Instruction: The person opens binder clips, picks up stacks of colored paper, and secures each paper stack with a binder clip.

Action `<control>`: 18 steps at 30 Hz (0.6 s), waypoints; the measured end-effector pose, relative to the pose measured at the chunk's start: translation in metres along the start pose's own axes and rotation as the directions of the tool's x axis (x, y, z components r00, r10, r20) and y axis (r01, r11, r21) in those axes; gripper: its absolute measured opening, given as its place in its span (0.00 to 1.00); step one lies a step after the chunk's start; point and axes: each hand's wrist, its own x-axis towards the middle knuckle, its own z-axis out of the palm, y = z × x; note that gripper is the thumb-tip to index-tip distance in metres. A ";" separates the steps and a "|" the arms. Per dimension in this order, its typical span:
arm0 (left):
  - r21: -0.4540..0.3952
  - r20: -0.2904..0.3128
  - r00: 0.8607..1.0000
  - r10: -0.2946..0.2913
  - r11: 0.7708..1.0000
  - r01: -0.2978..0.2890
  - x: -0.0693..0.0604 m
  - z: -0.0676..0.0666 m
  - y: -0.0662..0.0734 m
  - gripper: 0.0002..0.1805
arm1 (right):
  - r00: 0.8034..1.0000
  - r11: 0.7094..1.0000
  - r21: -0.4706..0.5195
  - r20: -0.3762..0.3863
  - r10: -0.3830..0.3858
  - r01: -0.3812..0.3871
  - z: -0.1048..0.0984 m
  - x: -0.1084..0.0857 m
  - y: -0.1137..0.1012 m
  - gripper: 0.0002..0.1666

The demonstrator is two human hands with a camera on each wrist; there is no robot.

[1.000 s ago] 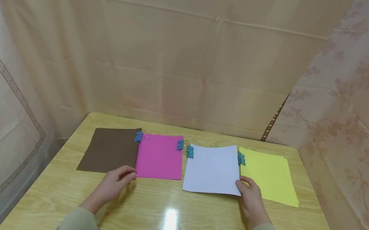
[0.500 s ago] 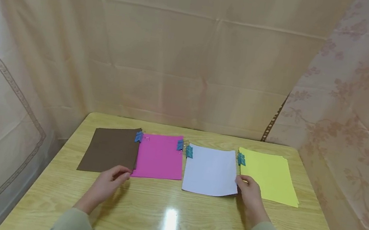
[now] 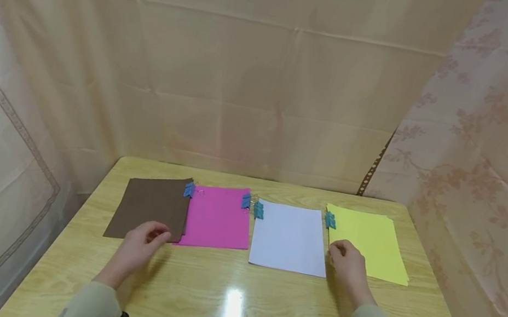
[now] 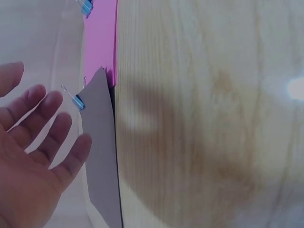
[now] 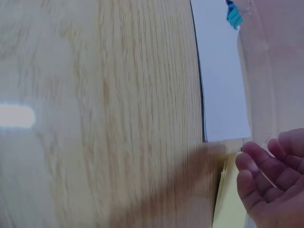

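Note:
A stack of brown paper [image 3: 149, 205], pink paper [image 3: 219, 219], white paper [image 3: 289, 242] and yellow paper [image 3: 375, 241] lie side by side in the head view. Blue binder clips [image 3: 246, 201] grip the brown and pink stacks; teal binder clips [image 3: 330, 220] grip the white and yellow ones. Over the near edge of the brown paper hovers my left hand [image 3: 141, 243], fingers loosely bent and holding nothing; the left wrist view shows them spread. My right hand [image 3: 348, 268] is by the yellow paper's near left corner, just right of the white paper, with nothing seen in its fingers.
The papers lie toward the far side of a wood-grain table [image 3: 193, 293], which reflects a bright light in front. A beige curtain [image 3: 244, 96] hangs behind the table, and a flowered curtain [image 3: 488, 190] stands at the right.
The right hand has let go of the white paper, whose raised near right corner now lies flat. My left hand has drawn left and a little nearer, off the brown and pink papers' adjoining corners.

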 end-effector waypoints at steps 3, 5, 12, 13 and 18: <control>0.041 -0.003 1.000 -0.014 0.999 0.014 0.005 -0.004 -0.002 0.20 | 0.999 0.996 -0.082 -0.004 -0.043 0.043 -0.002 0.001 0.001 0.18; 0.081 -0.011 1.000 -0.013 0.997 0.014 0.008 -0.007 -0.003 0.23 | 0.997 0.989 -0.133 -0.003 -0.073 0.072 -0.004 0.001 0.001 0.18; 0.235 -0.051 0.999 0.007 0.972 0.005 0.017 -0.013 -0.007 0.33 | 0.985 0.933 -0.319 0.010 -0.175 0.169 -0.011 0.003 -0.001 0.19; 0.252 -0.058 0.998 0.011 0.968 0.004 0.018 -0.014 -0.007 0.35 | 0.980 0.916 -0.356 0.001 -0.197 0.185 -0.011 0.002 -0.001 0.19; 0.325 -0.073 0.997 0.015 0.946 0.010 0.024 -0.015 -0.009 0.42 | 0.963 0.836 -0.506 -0.035 -0.266 0.212 -0.013 0.001 0.002 0.25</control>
